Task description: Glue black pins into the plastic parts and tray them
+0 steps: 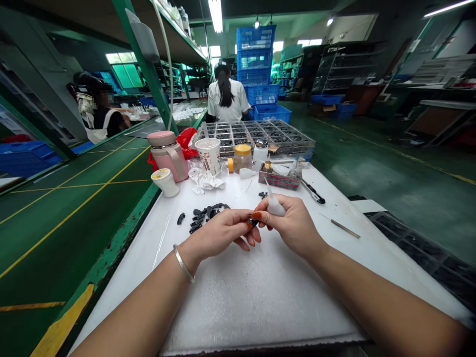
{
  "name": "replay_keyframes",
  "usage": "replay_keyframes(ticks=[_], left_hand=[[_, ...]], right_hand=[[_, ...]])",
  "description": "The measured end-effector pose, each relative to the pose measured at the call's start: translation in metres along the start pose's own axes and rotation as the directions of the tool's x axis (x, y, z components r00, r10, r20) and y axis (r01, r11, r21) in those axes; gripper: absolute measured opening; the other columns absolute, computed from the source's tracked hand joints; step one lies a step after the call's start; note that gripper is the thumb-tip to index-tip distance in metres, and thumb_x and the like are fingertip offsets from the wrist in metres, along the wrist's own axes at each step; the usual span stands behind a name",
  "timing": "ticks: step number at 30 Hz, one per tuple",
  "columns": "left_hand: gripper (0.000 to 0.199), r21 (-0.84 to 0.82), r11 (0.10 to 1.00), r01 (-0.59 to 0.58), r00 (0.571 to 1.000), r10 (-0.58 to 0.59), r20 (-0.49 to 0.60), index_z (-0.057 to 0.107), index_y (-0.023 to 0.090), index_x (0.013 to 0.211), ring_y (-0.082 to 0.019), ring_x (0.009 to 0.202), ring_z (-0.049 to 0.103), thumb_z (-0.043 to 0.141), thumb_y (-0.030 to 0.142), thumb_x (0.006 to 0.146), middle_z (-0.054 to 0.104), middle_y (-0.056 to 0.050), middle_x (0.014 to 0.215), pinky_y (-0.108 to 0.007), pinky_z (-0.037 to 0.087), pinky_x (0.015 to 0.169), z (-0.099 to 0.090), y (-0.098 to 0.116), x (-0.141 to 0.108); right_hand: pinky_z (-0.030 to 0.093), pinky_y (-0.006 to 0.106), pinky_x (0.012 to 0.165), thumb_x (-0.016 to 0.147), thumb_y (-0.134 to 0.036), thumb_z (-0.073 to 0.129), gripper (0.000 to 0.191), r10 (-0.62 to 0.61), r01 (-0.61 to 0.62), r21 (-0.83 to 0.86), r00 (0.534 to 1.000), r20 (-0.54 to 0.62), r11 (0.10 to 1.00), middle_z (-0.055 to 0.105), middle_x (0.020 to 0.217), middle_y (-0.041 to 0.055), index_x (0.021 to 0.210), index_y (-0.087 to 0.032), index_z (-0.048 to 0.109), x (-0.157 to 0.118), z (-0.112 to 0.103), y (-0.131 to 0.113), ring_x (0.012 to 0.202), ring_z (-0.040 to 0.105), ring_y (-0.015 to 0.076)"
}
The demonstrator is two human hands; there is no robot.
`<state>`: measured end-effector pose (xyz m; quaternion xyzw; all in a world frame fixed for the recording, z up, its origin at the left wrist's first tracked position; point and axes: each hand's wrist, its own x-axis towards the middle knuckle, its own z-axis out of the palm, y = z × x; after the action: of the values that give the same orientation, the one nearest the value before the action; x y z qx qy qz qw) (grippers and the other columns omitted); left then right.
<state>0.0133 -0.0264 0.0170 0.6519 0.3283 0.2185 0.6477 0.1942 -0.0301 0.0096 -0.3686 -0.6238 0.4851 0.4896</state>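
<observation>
While no label reads clearly, left hand (223, 231) pinches a black part (254, 223); right hand (293, 225) grips a white bottle (274, 204).

Bare forearms, silver bangle (183, 264) (left wrist), orange-painted nails

Bright ceiling tubes (215, 15); greenish cast; sharp centre; wide-angle bending at edges.

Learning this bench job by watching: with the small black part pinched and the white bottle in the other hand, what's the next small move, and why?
Probably tip the small white bottle so its nozzle meets the small black part. The right hand holds the bottle nozzle-up, away from the part pinched between both hands' fingertips; the left hand steadies it.
</observation>
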Motion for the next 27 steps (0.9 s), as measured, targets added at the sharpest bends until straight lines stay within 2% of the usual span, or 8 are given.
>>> replay_keyframes(ticks=[2,4,6,8,11,16,27], left_hand=[[0.018,-0.004,1.0,0.021,1.0,-0.021,0.003,0.062,0.014,0.089,-0.012,0.072,0.058,0.053,0.029,0.088,0.059,-0.005,0.08,-0.021,0.052,0.066,0.0,-0.003,0.001],[0.018,-0.048,0.998,0.037,0.999,-0.038,-0.013,0.061,0.014,0.093,-0.011,0.067,0.057,0.056,0.03,0.088,0.06,-0.004,0.077,-0.021,0.052,0.066,-0.001,-0.006,0.002],[0.023,-0.149,0.988,0.027,0.998,-0.035,-0.049,0.057,0.016,0.104,-0.011,0.067,0.06,0.058,0.031,0.088,0.063,-0.005,0.081,-0.022,0.053,0.065,-0.003,-0.008,0.001],[0.026,-0.275,0.961,-0.005,0.996,-0.019,-0.085,0.054,0.017,0.107,-0.014,0.075,0.064,0.062,0.031,0.087,0.065,-0.009,0.092,-0.023,0.054,0.066,-0.005,-0.008,0.0],[0.02,-0.408,0.911,-0.056,0.99,-0.001,-0.139,0.058,0.013,0.095,-0.016,0.088,0.064,0.068,0.025,0.082,0.063,-0.011,0.102,-0.023,0.056,0.072,-0.008,-0.006,-0.002],[0.017,-0.513,0.848,-0.133,0.966,-0.004,-0.258,0.066,0.012,0.088,-0.009,0.077,0.059,0.076,0.013,0.073,0.059,-0.003,0.087,-0.018,0.057,0.072,-0.01,-0.005,-0.003],[0.022,-0.565,0.822,-0.071,0.983,-0.039,-0.179,0.066,0.011,0.088,-0.008,0.07,0.058,0.079,0.018,0.072,0.061,-0.005,0.083,-0.014,0.056,0.059,-0.008,-0.007,-0.002]], right_hand=[[0.044,0.021,0.051,0.075,-0.031,0.075,0.021,0.003,-0.003,-0.007,1.0,-0.007,1.0,0.061,0.061,-0.0005,0.074,-0.014,0.064,0.001,0.0,0.001,0.054,0.054,0.0098],[0.044,0.021,0.051,0.073,-0.031,0.077,0.021,-0.007,0.006,-0.021,0.999,-0.033,1.0,0.062,0.063,-0.0001,0.074,-0.014,0.066,0.001,-0.002,0.001,0.056,0.054,0.01],[0.044,0.021,0.05,0.072,-0.029,0.078,0.02,-0.032,0.03,-0.034,0.997,-0.067,0.999,0.062,0.063,-0.0002,0.073,-0.013,0.066,0.002,-0.005,0.0,0.055,0.053,0.0094],[0.043,0.02,0.049,0.072,-0.028,0.078,0.018,-0.065,0.061,-0.041,0.993,-0.099,0.997,0.062,0.063,-0.0006,0.072,-0.013,0.067,0.002,-0.006,-0.003,0.053,0.052,0.0083],[0.043,0.019,0.048,0.073,-0.025,0.077,0.015,-0.11,0.106,-0.039,0.987,-0.117,0.994,0.063,0.064,-0.0003,0.073,-0.014,0.068,0.0,-0.007,-0.006,0.054,0.054,0.0082],[0.044,0.02,0.05,0.074,-0.023,0.076,0.012,-0.169,0.166,-0.035,0.978,-0.122,0.985,0.064,0.064,-0.0007,0.074,-0.015,0.068,-0.004,-0.004,-0.005,0.056,0.055,0.0089],[0.045,0.021,0.057,0.078,-0.02,0.073,0.008,-0.292,0.274,-0.139,0.947,-0.133,0.952,0.064,0.066,-0.0017,0.075,-0.015,0.067,-0.01,0.0,-0.006,0.061,0.058,0.0094]])
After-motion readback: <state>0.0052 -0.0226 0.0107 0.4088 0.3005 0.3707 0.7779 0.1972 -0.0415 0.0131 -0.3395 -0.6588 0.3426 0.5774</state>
